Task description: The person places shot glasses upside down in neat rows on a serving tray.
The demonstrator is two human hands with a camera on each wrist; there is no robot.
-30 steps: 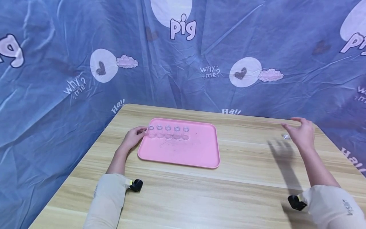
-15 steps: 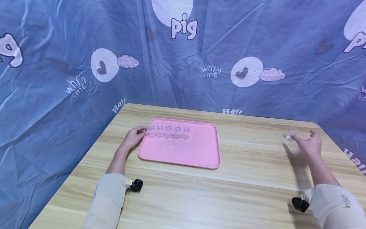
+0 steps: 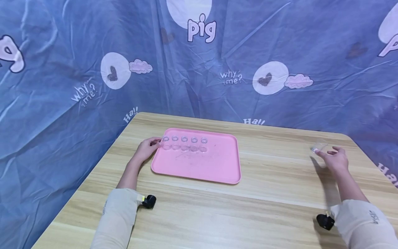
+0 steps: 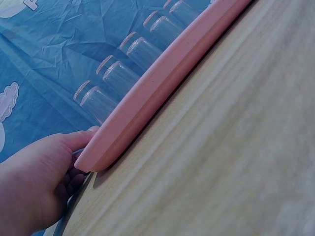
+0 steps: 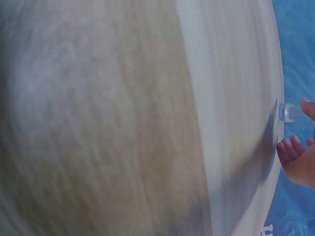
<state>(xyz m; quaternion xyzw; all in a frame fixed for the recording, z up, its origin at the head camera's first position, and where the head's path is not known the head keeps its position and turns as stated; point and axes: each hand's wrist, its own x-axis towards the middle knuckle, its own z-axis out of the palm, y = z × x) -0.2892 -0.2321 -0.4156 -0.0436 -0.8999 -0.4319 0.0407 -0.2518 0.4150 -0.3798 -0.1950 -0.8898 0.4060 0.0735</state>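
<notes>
My left hand [image 3: 145,150] grips the left edge of a pink tray [image 3: 199,169]; in the left wrist view the thumb lies along the tray's corner and the fingers are tucked below it. Several small clear cups [image 4: 120,78] stand in line along the far side of the tray. Over on the right of the table, my right hand [image 3: 335,159] is beside one more clear cup [image 3: 321,145]. Its thumb reaches the cup's side. In the right wrist view the other fingers [image 5: 291,147] are spread apart from the cup [image 5: 287,112], which stands at the far part of the table.
The wooden table [image 3: 199,218] extends between and in front of both arms. Behind it and at its left hangs a blue printed cloth [image 3: 186,90]. Black wrist cameras sit on the left sleeve [image 3: 113,218] and the right sleeve [image 3: 362,221].
My right hand has come down from above the table to the cup on the right, thumb now at its side. My left hand has stayed at the tray's edge.
</notes>
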